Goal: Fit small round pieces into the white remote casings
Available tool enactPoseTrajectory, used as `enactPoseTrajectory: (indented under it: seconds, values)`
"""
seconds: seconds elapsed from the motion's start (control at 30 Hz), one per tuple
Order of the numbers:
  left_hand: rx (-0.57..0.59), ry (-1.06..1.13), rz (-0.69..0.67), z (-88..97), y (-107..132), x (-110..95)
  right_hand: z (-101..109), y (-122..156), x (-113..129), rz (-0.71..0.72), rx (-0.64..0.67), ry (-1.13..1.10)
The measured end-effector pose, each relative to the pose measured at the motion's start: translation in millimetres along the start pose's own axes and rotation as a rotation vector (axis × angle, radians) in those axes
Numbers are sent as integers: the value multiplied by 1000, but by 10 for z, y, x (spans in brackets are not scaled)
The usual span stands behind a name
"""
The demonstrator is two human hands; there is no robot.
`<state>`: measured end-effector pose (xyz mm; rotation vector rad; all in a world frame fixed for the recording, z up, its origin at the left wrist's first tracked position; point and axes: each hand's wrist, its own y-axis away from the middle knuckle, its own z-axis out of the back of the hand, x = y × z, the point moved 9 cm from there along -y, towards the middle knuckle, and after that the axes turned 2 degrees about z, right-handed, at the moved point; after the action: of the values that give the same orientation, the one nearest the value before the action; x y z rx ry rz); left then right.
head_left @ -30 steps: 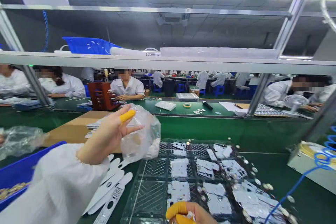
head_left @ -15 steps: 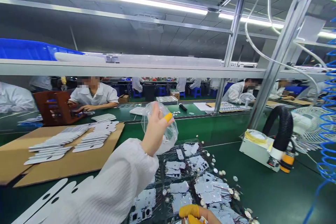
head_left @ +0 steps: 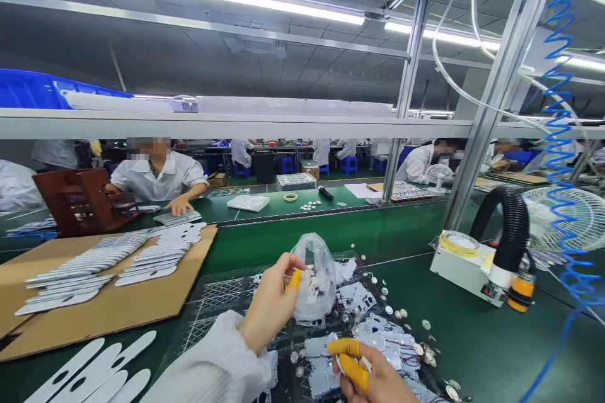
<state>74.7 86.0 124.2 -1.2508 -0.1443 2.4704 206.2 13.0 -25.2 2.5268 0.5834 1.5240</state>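
Observation:
A clear plastic bag (head_left: 317, 293) with small white pieces inside stands on the grey metal plates (head_left: 354, 297). My left hand (head_left: 274, 296), with a yellow finger cot on the thumb, is at the bag's left edge, its bent fingers pinching the plastic there. Lower right, my right hand (head_left: 362, 368) wears yellow finger cots on thumb and finger. Those digits close on a small white part, mostly hidden by the cots. Beneath this hand lie more plates, with wires and small round discs (head_left: 418, 349) among them.
White flat panels (head_left: 99, 258) are stacked on cardboard (head_left: 155, 293) at left; more lie in front. A white box (head_left: 466, 274) with a black hose (head_left: 508, 214), a fan (head_left: 567, 217) and a blue coiled cord (head_left: 562, 182) stand right. A co-worker (head_left: 158, 170) sits across the bench.
My left hand has come down with the bag, which now rests on the plates. My right hand has moved up further into view. The co-worker's hand has moved onto the panels.

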Motion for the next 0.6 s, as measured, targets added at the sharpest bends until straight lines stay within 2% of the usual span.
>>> enactPoseTrajectory:
  seconds: [0.07, 0.13, 0.17, 0.23, 0.3, 0.4, 0.5, 0.6]
  values:
    - [17, -299, -143, 1, 87, -58, -141, -144, 219, 87, -13, 53]
    - [132, -587, -250, -186, 141, -8, -280, -379, 464, 225, -27, 123]
    - [189, -700, -251, -281, 149, 79, -325, -523, 555, 279, -46, 162]
    - [259, -843, -160, -394, 146, 312, -340, -836, 647, 332, -111, 242]
    - [301, -887, -64, -437, 178, 511, -272, -1116, 655, 347, -183, 304]
    - [344, -880, -22, -443, 297, 667, -113, -1390, 586, 339, -251, 394]
    - [359, -860, -13, -395, 401, 727, 8, -1511, 516, 329, -291, 490]
    - [354, -813, -6, -347, 471, 679, 21, -1546, 516, 350, -289, 567]
